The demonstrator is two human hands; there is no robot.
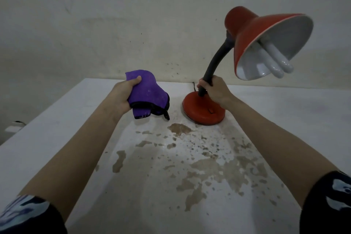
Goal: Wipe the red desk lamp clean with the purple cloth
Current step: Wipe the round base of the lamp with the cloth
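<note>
So the left hand [123, 97] is gripping a bunched-up purple microfibre cloth with black edging [146, 95], fingers closed tight around it, hovering mid-frame just above the worn white counter [57, 138]. The right hand [216, 91] is wrapped shut around the black bendy neck [214, 62] of the red metal desk lamp [266, 38], low down near its round red base [203, 110], centre-right. The cloth isn't touching the lamp yet, so I'm guessing the wiping's barely starting: shade, neck and base all left to do.
</note>
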